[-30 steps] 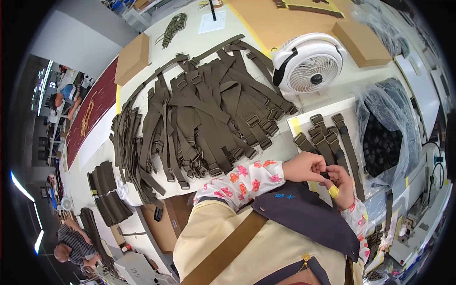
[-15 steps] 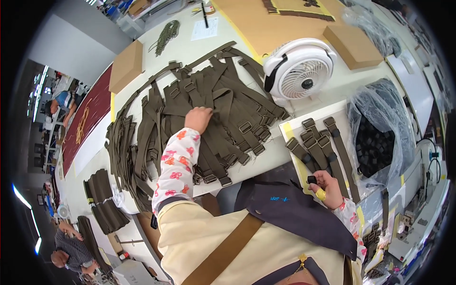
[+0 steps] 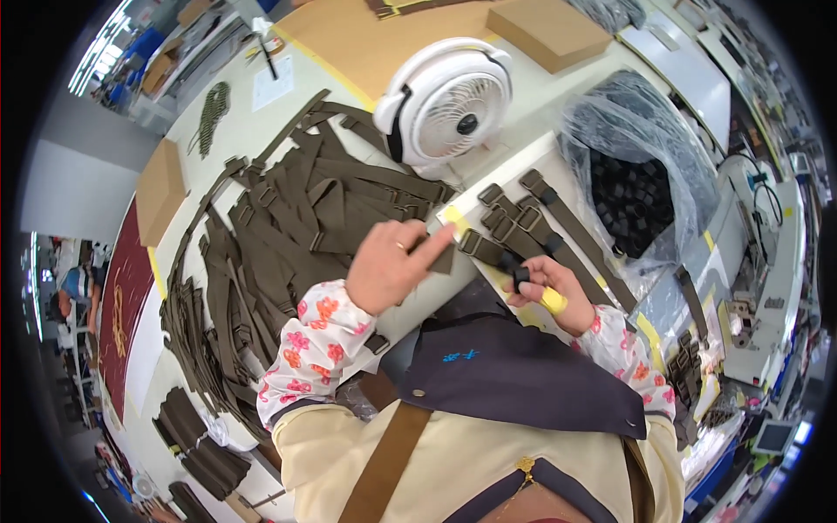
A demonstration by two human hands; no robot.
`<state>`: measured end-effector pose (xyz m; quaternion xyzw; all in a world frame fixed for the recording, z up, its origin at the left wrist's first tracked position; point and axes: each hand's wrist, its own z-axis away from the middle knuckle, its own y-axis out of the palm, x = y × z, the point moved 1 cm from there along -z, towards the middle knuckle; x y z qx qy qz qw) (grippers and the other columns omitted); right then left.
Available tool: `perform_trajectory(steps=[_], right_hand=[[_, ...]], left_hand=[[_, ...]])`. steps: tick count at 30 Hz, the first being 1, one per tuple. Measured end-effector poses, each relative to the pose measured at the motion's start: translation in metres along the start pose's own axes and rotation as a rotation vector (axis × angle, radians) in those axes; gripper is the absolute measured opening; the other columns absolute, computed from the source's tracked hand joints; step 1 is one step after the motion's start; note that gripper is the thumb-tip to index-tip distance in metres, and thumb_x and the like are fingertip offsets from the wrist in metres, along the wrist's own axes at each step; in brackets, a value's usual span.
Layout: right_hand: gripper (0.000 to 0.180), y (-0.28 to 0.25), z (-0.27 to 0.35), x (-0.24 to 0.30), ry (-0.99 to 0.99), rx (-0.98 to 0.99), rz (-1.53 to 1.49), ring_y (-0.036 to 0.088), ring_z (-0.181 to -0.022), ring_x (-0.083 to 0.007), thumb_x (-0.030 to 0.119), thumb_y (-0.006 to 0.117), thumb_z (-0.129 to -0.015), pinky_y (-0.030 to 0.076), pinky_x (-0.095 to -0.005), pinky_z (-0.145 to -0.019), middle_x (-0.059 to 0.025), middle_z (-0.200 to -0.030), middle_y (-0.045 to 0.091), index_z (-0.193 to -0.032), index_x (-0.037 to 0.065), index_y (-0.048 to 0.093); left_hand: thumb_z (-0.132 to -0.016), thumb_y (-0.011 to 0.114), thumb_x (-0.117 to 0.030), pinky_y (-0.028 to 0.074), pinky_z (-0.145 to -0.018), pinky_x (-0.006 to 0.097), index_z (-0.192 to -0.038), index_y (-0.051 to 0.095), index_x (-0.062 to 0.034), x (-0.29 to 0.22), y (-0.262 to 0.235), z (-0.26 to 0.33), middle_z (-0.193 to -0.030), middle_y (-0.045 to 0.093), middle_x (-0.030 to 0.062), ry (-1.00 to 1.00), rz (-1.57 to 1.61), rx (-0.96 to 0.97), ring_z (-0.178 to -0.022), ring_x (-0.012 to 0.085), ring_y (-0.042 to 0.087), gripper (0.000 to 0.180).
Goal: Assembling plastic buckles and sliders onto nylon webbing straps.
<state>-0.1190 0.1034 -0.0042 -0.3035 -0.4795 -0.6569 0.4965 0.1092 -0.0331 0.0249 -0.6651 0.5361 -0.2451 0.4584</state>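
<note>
My left hand (image 3: 388, 266) is over the right side of a heap of olive webbing straps (image 3: 288, 200) with metal buckles. Its index finger stretches toward the right, and the end of one olive strap (image 3: 442, 260) sticks out beneath the fingers, which seem to grip it; the rest of that strap is hidden. My right hand (image 3: 558, 292) pinches a small black loop (image 3: 521, 276) between thumb and fingers. Yellow tape wraps one of its fingers. Just beyond it, several buckled straps (image 3: 510, 222) lie side by side on a white board (image 3: 466, 202).
A white fan (image 3: 453, 109) stands behind the heap. Right of the board is a clear plastic bag (image 3: 580, 122) full of black loops (image 3: 632, 205). Cardboard boxes (image 3: 545, 35) sit farther back, a strap bundle (image 3: 200, 444) lies at lower left, and a sewing machine (image 3: 767, 288) stands at right.
My left hand has left the middle of the heap and moved right, toward my right hand, apparently with a strap. My right hand still pinches the black loop. The view has shifted right.
</note>
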Motion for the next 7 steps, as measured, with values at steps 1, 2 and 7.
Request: perform_trajectory(steps=[1, 2, 7], right_hand=[[0.022, 0.0, -0.003, -0.001, 0.025, -0.001, -0.106, 0.062, -0.08, -0.0193, 0.01, 0.057, -0.084, 0.049, -0.0276, -0.072, -0.0125, -0.09, 0.06, -0.1, 0.002, 0.045], [0.022, 0.002, -0.005, -0.003, 0.041, 0.002, -0.183, 0.062, -0.082, -0.0231, 0.012, 0.057, -0.083, 0.05, -0.0291, -0.072, -0.0129, -0.09, 0.059, -0.098, 0.003, 0.044], [0.024, -0.003, -0.002, -0.013, 0.197, 0.042, -0.371, 0.062, -0.087, -0.0274, 0.015, 0.059, -0.082, 0.051, -0.0321, -0.075, -0.0105, -0.094, 0.056, -0.098, 0.004, 0.044]], left_hand=[[-0.059, 0.07, -0.019, 0.038, -0.063, 0.031, -0.12, 0.05, -0.0133, -0.017, 0.007, -0.005, -0.089, 0.048, 0.0035, 0.046, 0.033, 0.117, -0.075, 0.018, 0.048, 0.064], [-0.06, 0.07, -0.022, 0.039, -0.065, 0.031, -0.12, 0.049, -0.0127, -0.027, 0.019, -0.007, -0.089, 0.048, 0.0036, 0.064, 0.065, 0.139, -0.075, 0.0181, 0.048, 0.063], [-0.066, 0.069, -0.028, 0.043, -0.072, 0.033, -0.125, 0.044, -0.0129, -0.044, 0.054, -0.011, -0.09, 0.049, 0.0036, 0.112, 0.168, 0.189, -0.077, 0.0185, 0.049, 0.066]])
